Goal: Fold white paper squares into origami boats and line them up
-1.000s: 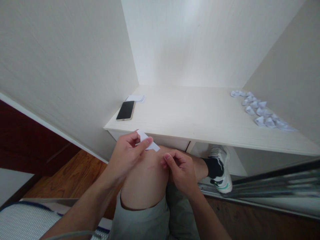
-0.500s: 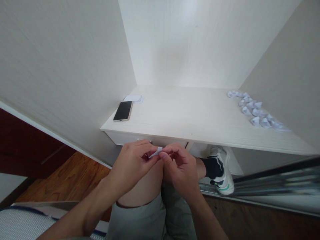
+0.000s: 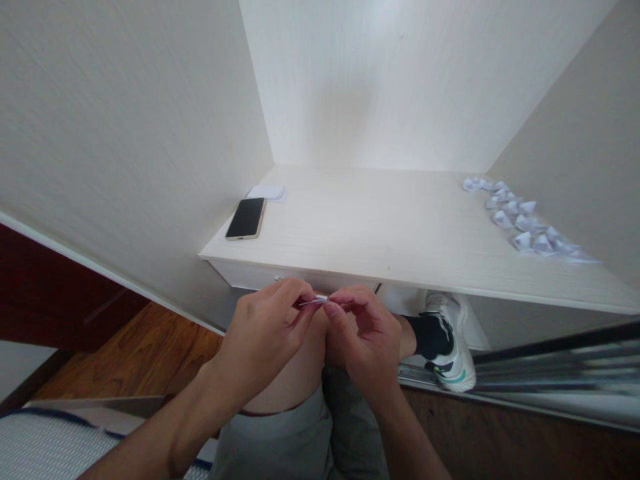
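A small folded piece of white paper (image 3: 320,300) is pinched between my two hands, just above my knees and in front of the shelf's edge. My left hand (image 3: 273,320) grips its left end between thumb and fingers. On the other end, the thumb and index finger of my right hand (image 3: 364,327) close over the paper. Its folds are seen nearly edge-on, and the fingertips cover much of it. Several folded white paper pieces (image 3: 525,223) lie in a loose row at the right of the white shelf (image 3: 370,220).
A phone (image 3: 247,219) rests at the shelf's left, dark screen up, with a small stack of white paper (image 3: 267,193) behind it. Below the shelf is a drawer front (image 3: 250,275). My shoe (image 3: 453,347) stands at the right under the shelf, near a sliding-door track (image 3: 415,375).
The paper has turned from showing a flat face to a thinner, edge-on view between my fingers. My fingertips have shifted slightly, and the camera view has moved a little.
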`<action>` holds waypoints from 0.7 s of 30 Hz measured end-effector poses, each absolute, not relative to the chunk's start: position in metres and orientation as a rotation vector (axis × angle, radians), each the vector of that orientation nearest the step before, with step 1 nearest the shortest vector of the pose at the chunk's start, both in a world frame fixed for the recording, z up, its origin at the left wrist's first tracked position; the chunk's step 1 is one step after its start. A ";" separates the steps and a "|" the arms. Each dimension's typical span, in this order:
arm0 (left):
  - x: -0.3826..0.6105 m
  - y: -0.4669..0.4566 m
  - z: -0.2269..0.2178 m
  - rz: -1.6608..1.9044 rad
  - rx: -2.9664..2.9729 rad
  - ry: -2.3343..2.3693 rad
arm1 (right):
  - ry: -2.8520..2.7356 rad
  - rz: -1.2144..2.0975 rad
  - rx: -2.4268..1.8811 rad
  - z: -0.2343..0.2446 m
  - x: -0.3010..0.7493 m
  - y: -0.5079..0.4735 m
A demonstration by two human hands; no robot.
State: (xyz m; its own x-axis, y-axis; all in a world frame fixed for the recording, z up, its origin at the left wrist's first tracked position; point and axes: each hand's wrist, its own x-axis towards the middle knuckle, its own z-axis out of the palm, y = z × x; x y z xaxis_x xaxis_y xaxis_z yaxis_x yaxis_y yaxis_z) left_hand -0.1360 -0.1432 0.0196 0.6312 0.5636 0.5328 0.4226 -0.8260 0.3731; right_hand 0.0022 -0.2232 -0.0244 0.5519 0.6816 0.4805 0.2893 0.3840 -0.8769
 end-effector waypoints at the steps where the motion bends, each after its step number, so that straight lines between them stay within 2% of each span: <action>1: -0.136 -0.144 0.020 0.983 2.656 0.776 | -1.004 0.307 -1.192 -0.025 0.002 -0.223; 12: -0.134 -0.140 0.020 0.965 2.609 0.612 | -1.218 -0.025 -1.196 -0.023 0.001 -0.227; 21: -0.137 -0.149 0.021 1.041 2.546 0.505 | -1.020 0.140 -1.229 -0.031 0.003 -0.229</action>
State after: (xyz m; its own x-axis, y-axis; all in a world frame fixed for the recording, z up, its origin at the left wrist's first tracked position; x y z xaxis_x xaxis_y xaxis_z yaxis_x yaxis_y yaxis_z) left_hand -0.1373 -0.1488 0.0212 0.6678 0.4451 0.5966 0.1936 -0.8778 0.4382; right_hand 0.0029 -0.2287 -0.0308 0.5745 0.5908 0.5664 0.4161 0.3851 -0.8237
